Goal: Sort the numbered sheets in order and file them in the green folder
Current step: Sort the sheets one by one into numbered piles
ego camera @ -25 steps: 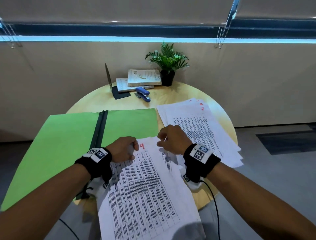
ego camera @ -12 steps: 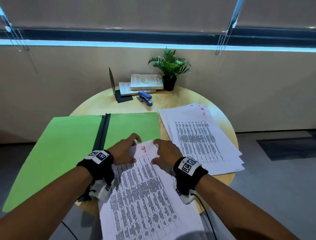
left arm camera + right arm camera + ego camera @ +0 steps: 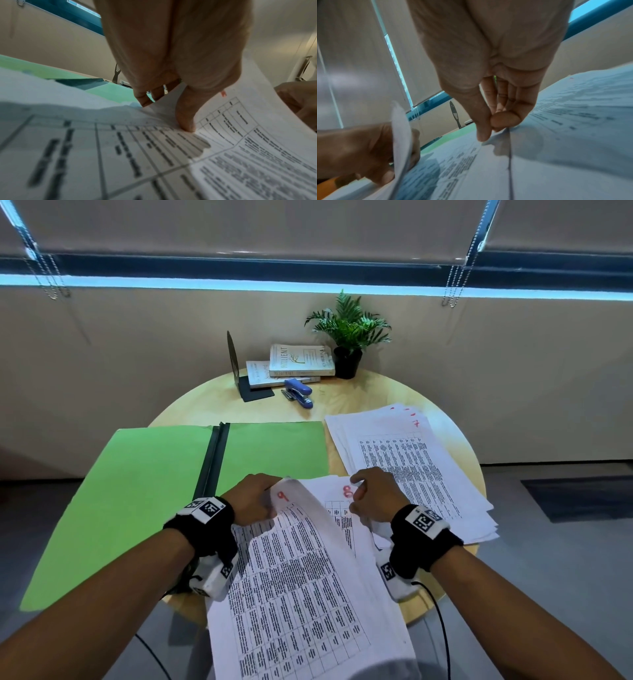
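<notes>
The green folder [image 3: 137, 491] lies open on the left of the round table [image 3: 342, 402], dark spine up the middle. In front of me a stack of printed sheets hangs over the table's near edge. My left hand [image 3: 270, 491] pinches the top of sheet 9 [image 3: 301, 559] and curls it up and leftward; in the left wrist view the thumb [image 3: 186, 121] lies on the sheet with fingers beneath. Sheet 8 [image 3: 334, 486] shows underneath. My right hand [image 3: 356, 491] pinches its top right corner between thumb and fingertip [image 3: 503, 119]. A second stack, topped by sheet 7 [image 3: 404, 467], lies at the right.
At the table's far end stand a potted plant [image 3: 347, 337], two stacked books [image 3: 298, 361], a black bookend [image 3: 239, 378] and a blue stapler [image 3: 299, 393]. The right stack reaches the table's right edge. Grey floor surrounds the table.
My left hand has lifted and curled the top of sheet 9, uncovering sheet 8. My right hand has shifted onto sheet 8's top right corner.
</notes>
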A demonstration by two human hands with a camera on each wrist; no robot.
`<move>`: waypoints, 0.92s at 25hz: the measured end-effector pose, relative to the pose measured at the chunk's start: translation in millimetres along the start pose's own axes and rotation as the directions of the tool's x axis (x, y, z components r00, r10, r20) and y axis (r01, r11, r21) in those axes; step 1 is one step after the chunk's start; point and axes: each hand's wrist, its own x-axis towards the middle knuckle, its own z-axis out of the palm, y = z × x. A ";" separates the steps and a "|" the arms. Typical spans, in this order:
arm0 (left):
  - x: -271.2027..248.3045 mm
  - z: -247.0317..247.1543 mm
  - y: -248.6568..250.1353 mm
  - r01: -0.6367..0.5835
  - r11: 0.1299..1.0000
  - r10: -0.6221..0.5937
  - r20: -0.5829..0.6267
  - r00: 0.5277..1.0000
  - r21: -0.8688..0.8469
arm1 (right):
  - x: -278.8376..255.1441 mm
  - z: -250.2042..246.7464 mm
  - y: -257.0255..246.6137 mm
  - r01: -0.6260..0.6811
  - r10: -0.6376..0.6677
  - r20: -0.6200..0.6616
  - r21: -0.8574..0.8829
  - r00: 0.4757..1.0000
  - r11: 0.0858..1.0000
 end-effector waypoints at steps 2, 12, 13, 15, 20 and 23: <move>-0.6 0.3 -1.9 -0.022 0.999 0.022 -0.004 1.000 0.029 | 2.2 -3.1 4.3 -0.003 0.004 -0.027 0.022 1.000 1.000; 1.1 1.7 -4.1 -0.055 0.992 0.055 -0.003 0.998 0.117 | 1.6 -9.8 1.6 0.006 -0.004 0.030 -0.043 1.000 0.999; -1.2 0.7 -4.2 -0.068 0.994 0.069 -0.016 0.997 0.086 | 1.8 -9.0 1.2 -0.014 0.015 0.017 -0.037 1.000 0.999; -5.6 -0.7 -4.5 -0.108 0.994 0.108 -0.053 0.993 0.003 | 2.0 -8.9 1.0 -0.047 0.049 0.024 -0.065 0.999 0.997; -6.8 -1.1 -5.9 -0.131 0.988 0.126 -0.061 0.990 -0.076 | 1.5 -10.6 2.3 -0.078 0.079 0.033 -0.045 0.996 0.996; -5.5 -1.3 -5.3 -0.108 0.992 0.106 -0.025 0.994 -0.063 | -1.2 -12.1 4.3 -0.029 0.033 0.051 -0.077 0.998 0.997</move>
